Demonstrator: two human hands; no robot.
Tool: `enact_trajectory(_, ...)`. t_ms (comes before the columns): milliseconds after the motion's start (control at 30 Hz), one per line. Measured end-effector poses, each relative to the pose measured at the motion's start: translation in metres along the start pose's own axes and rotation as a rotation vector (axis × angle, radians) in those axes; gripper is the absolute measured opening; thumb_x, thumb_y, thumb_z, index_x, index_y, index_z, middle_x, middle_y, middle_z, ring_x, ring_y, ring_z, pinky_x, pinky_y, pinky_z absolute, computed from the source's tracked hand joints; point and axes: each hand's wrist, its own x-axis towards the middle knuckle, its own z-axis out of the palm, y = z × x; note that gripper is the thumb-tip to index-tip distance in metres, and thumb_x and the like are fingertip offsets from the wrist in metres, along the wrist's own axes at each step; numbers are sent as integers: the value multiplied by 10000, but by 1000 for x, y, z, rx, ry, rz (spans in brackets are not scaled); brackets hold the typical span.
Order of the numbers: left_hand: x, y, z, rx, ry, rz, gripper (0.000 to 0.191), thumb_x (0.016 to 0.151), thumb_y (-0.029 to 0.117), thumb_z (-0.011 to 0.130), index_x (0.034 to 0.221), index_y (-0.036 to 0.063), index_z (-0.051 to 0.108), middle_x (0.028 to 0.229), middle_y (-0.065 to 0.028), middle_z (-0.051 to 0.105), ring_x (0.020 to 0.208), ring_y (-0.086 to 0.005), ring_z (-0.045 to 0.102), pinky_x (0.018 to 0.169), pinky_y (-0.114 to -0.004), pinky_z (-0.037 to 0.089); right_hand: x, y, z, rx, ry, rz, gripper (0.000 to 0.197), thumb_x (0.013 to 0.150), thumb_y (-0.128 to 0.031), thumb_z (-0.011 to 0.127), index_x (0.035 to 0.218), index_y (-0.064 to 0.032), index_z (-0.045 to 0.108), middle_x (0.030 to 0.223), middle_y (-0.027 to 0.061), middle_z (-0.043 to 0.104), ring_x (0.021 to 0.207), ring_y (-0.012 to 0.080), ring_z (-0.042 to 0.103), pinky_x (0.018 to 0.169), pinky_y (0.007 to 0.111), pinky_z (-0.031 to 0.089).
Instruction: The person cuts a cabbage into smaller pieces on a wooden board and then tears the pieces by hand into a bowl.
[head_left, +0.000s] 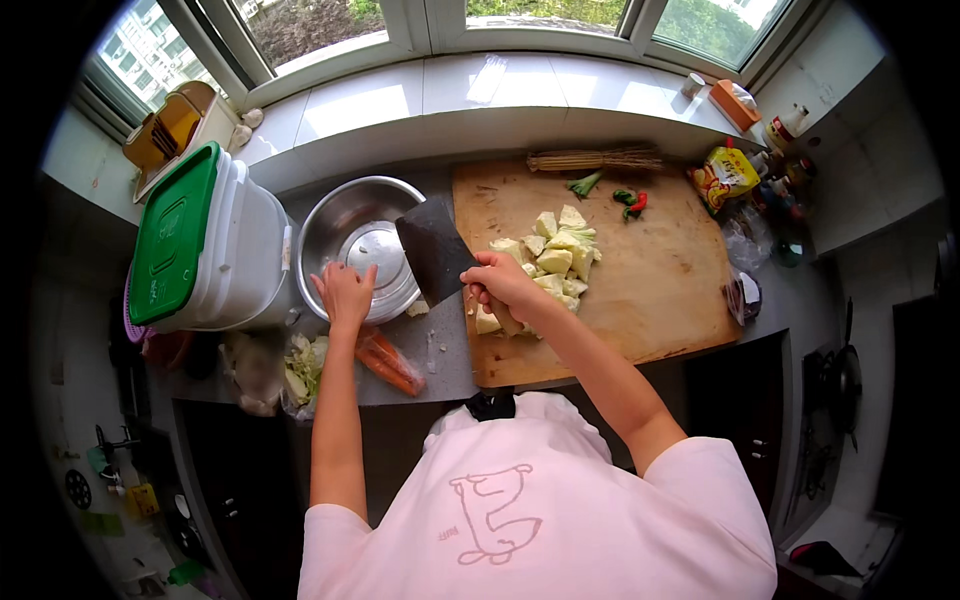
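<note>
My right hand (499, 285) grips the wooden handle of a cleaver (431, 251). Its dark, broad blade reaches left past the board's edge and overlaps the right side of a stainless steel basin (319, 202). At the basin's near left rim is my left hand (346, 294), fingers spread; whether it touches the metal I cannot tell. A small scrap lies on the basin's floor. Chopped cabbage pieces (555, 260) are heaped on the left part of a wooden cutting board (652, 300), partly behind my right hand and forearm.
Carrots in plastic (390, 361) and bagged cabbage leaves (304, 367) lie before the basin. A white bucket with a green lid (176, 232) stands left. Peppers (631, 204), a green stem (585, 184) and a bundled brush (592, 160) lie along the board's back. Packets and bottles crowd the right.
</note>
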Motion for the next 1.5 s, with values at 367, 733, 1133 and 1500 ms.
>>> enact_trajectory(367, -12, -2, 38, -96, 147, 147, 711, 742, -74, 567, 1428, 99, 499, 1548, -251, 289, 1427, -446, 277, 1158, -598, 223, -60, 66, -186, 574, 696, -358, 83, 931, -105, 607, 920, -82, 527, 696, 14, 552, 544, 116, 517, 493, 314, 494)
enact_trajectory(733, -98, 142, 3, -640, -147, 494, 531, 732, 22, 677, 1256, 33, 592, 1302, -184, 546, 1222, -376, 517, 1036, -424, 428, -74, 143, -265, 657, 683, -196, 307, 1007, -261, 566, 1157, 6, 546, 988, 132, 679, 858, 244, 695, 725, 392, 583)
enact_trajectory(1133, -101, 165, 47, -505, -203, 391, 661, 625, 34, 829, 1246, 64, 607, 1103, -136, 602, 1041, -337, 602, 896, -393, 502, -77, 72, -231, -422, 311, 180, 355, 895, -307, 742, 875, 37, 657, 760, 109, 694, 633, 136, 670, 553, 256, 552)
enact_trajectory(1500, -92, 155, 13, -1019, -235, -82, 495, 673, 58, 839, 1118, 24, 625, 1061, -69, 660, 944, -147, 643, 818, -287, 529, 21, 42, -90, -428, 19, -368, 393, 863, -286, 766, 1118, 1, 680, 1014, 175, 720, 912, 221, 710, 769, 340, 569)
